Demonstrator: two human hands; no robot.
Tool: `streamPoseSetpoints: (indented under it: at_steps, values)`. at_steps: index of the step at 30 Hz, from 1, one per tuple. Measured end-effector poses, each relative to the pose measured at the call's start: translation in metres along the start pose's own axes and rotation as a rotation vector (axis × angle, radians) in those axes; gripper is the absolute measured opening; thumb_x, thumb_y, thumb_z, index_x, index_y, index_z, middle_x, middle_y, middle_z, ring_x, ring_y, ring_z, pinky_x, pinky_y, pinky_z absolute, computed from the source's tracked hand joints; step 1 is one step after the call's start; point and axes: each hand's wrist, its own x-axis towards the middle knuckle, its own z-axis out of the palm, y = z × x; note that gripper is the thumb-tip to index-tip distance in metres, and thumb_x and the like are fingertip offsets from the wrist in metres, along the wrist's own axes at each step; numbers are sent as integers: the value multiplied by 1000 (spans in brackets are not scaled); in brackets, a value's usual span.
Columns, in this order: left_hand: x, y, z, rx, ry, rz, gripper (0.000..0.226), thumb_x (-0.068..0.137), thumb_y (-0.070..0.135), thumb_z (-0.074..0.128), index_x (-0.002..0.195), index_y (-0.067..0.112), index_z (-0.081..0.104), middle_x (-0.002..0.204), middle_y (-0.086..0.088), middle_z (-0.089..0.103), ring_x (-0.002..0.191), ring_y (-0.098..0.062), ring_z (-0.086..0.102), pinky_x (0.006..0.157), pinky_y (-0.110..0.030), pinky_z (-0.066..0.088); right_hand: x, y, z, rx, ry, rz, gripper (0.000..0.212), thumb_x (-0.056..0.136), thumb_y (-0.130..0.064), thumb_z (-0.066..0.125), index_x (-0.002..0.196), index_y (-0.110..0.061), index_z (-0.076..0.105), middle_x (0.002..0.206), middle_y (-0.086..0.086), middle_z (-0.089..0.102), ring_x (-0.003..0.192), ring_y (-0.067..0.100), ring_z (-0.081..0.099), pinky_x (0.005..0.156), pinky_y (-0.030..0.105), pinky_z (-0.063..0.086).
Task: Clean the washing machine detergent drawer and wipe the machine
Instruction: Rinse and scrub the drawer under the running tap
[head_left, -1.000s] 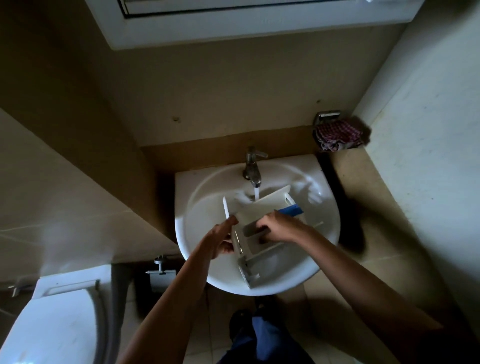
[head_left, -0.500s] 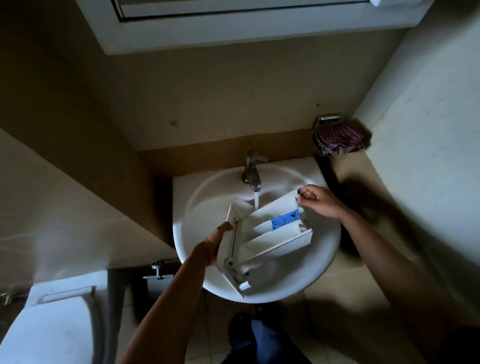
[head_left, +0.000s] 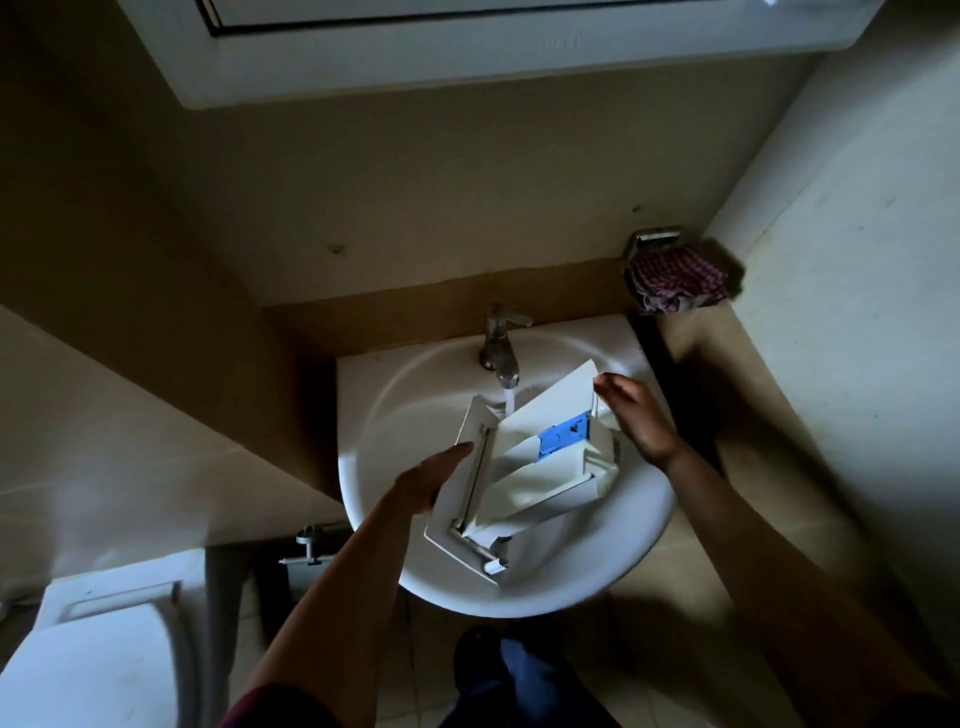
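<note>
The white drawer, with a blue insert, lies tilted in the sink under the running tap. Left hand clasps its front panel; right hand, fingers spread, rests against its far end.

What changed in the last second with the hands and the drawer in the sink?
The right hand came out of the white plastic detergent drawer, where it was pressing a second ago, and moved to its far right corner, fingers now open beside it. The drawer's blue insert is uncovered. The left hand stays on the drawer's front panel. The metal tap keeps running into the white basin.
</note>
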Motion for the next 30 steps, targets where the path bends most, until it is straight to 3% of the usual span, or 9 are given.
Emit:
streamPoseSetpoints:
  at_steps: [3,6,10,14,18,21,24,27,30]
  values:
    - [6,6,1,341,92,131,24,92,37,58,104,18,48,87,-2,50,64,-8,52,63,-24,41,0,-6,2,-72,38,-15,28,93,-38,53,84,-13,63,82,2,61,81,8,51,73,27,39]
    - [17,5,-3,583,153,240,30,96,34,55,108,7,59,83,-2,53,70,-12,49,68,-26,35,-1,-14,4,-121,61,-23,24,95,-32,54,84,-13,64,80,10,65,79,9,54,71,27,39]
    - [21,3,1,591,179,288,36,92,33,61,104,-1,66,84,-13,63,70,-20,56,64,-27,41,-11,-28,6,-163,130,-46,17,95,-20,56,81,-17,65,75,4,64,66,-1,51,63,17,39]
    - [45,-2,10,543,240,336,69,69,59,63,106,1,67,101,-24,67,93,-36,65,80,-43,52,-20,-38,8,-200,204,-59,17,94,-18,58,85,-9,69,76,11,68,64,5,55,61,19,40]
    - [32,15,30,590,359,413,32,93,29,57,101,0,68,97,-24,67,82,-28,60,64,-31,39,-26,-48,11,-245,293,-61,18,93,-14,58,87,-3,71,75,-2,67,65,-13,59,62,6,39]
    - [40,19,40,604,403,411,40,97,33,50,98,-2,68,102,-26,66,95,-35,62,73,-34,44,-29,-53,13,-304,318,-117,17,92,-16,60,81,-8,70,66,3,64,60,3,56,54,11,36]
    - [48,19,45,606,415,381,50,96,49,46,94,4,68,101,-23,66,94,-35,63,71,-33,44,-28,-56,9,-301,210,-122,18,93,-25,58,75,-25,61,67,5,64,62,17,55,59,30,41]
    - [53,20,49,660,436,372,57,89,64,41,107,17,68,109,-16,67,99,-31,65,75,-32,46,-23,-60,2,-204,-21,-17,26,91,-45,46,100,-30,65,96,-2,68,89,13,62,81,31,47]
    - [60,24,52,647,465,368,60,90,64,37,111,17,67,113,-16,67,103,-31,65,80,-34,47,-17,-62,-4,-126,-270,4,32,95,-38,39,122,-41,56,128,-5,55,114,3,53,94,17,40]
